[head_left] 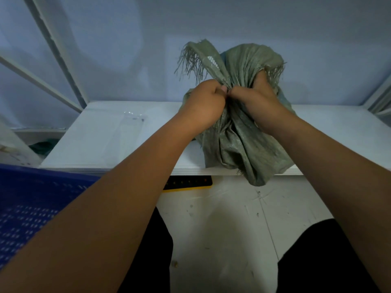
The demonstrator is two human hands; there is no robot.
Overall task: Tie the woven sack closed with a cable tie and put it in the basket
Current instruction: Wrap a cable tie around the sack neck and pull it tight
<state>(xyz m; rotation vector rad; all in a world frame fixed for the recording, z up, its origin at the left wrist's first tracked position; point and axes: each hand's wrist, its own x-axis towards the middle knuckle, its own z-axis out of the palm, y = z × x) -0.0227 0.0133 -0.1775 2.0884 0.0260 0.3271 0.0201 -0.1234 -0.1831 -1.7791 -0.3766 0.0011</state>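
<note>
A grey-green woven sack stands on the white table at its front right, one bottom corner hanging over the edge. Its frayed mouth fans out above a gathered neck. My left hand and my right hand both grip that neck, knuckles nearly touching. Whether a cable tie is on the neck I cannot tell; the fingers hide it. The blue perforated basket sits low at the left, below the table's front edge.
A clear plastic bag lies flat on the table's left half. A black and yellow object sits under the table's front edge. White frame bars rise at the left. The wall is close behind the table.
</note>
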